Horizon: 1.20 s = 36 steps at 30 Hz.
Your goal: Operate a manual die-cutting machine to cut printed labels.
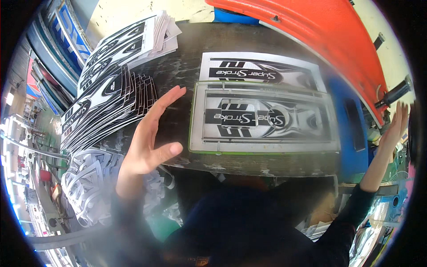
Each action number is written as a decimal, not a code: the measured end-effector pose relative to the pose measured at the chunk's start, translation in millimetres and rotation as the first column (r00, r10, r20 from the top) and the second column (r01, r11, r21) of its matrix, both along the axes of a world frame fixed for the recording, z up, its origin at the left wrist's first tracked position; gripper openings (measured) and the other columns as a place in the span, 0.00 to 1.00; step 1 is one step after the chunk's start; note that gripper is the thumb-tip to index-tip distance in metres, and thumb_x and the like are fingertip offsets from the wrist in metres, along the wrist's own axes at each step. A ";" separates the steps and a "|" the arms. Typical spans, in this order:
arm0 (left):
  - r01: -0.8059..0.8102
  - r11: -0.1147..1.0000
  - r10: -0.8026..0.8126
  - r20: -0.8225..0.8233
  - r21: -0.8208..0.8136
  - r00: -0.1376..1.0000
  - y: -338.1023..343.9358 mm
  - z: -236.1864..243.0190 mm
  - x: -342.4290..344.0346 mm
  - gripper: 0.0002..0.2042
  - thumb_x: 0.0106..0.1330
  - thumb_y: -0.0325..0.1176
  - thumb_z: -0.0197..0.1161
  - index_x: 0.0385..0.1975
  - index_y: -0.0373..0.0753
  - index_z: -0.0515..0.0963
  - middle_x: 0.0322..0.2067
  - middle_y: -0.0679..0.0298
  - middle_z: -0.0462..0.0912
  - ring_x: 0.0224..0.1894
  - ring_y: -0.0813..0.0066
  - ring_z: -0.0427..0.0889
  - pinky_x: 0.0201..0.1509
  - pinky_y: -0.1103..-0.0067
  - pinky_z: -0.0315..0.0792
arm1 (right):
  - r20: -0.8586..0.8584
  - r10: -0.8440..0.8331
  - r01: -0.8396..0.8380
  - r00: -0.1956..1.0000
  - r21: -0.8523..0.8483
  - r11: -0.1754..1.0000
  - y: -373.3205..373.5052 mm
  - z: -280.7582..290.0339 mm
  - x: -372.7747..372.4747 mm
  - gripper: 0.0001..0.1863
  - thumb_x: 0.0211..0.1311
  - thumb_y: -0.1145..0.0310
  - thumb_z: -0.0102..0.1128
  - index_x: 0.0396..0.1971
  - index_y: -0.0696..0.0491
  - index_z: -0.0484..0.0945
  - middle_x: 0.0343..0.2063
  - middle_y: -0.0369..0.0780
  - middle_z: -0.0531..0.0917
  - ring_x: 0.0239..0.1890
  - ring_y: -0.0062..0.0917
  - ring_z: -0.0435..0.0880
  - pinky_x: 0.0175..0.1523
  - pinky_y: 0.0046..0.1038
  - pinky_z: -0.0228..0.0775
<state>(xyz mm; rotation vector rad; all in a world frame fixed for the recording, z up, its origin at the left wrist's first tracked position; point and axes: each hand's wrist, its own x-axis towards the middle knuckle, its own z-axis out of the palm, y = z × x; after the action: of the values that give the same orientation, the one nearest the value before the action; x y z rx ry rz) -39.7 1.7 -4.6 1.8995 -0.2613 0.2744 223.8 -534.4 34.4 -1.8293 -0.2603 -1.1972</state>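
My left hand (152,140) is raised open, empty, between the paper piles and a transparent framed plate (311,144) with green edges. The plate lies over printed black-and-white artwork, and a printed sheet (262,62) shows behind it. My right hand (391,129) is open at the far right, fingers extended beside a black handle (396,93) on a red machine arm (347,40); I cannot tell whether they touch it. Two piles of printed sheets (95,104) sit at the left of the dark worktop (209,40), the nearer one fanned out.
A heap of white paper offcuts (86,187) lies below the worktop's left side. Large framed panels (55,49) lean at the upper left. A blue machine part (349,160) borders the plate on the right. Metal rails and workshop equipment line the far left.
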 end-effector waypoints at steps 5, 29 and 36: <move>-0.044 0.995 0.048 0.051 -0.086 0.998 -2.4 1.1 -3.5 0.45 0.55 0.52 0.64 0.65 0.28 0.53 0.64 0.47 0.59 0.69 0.58 0.53 0.71 0.64 0.41 | -0.135 0.511 -0.343 0.849 0.595 0.727 -28.9 42.2 72.9 0.18 0.63 0.59 0.58 0.46 0.57 0.75 0.37 0.41 0.79 0.43 0.26 0.78 0.50 0.26 0.68; 0.044 0.961 -0.205 0.600 0.271 0.773 -87.7 100.1 23.3 0.34 0.57 0.29 0.64 0.63 0.27 0.58 0.55 0.46 0.73 0.57 0.62 0.74 0.60 0.73 0.65 | -0.228 0.758 -0.739 0.611 0.177 0.650 142.5 37.7 -162.6 0.24 0.68 0.65 0.47 0.56 0.67 0.65 0.48 0.48 0.76 0.52 0.33 0.76 0.59 0.32 0.64; -0.007 0.902 -0.319 0.675 0.433 0.665 -107.2 114.4 11.7 0.38 0.51 0.27 0.69 0.63 0.27 0.58 0.59 0.44 0.68 0.55 0.58 0.76 0.52 0.74 0.71 | 0.024 0.278 -0.258 0.960 -0.301 0.918 136.0 61.2 -131.8 0.28 0.64 0.61 0.54 0.61 0.58 0.65 0.59 0.46 0.71 0.64 0.35 0.66 0.67 0.36 0.54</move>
<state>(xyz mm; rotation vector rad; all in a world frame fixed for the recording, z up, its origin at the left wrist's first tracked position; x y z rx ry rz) -28.0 -105.5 109.8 2.0591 -1.1124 0.9386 91.9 -398.3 95.6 -1.9317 -0.7394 -1.0683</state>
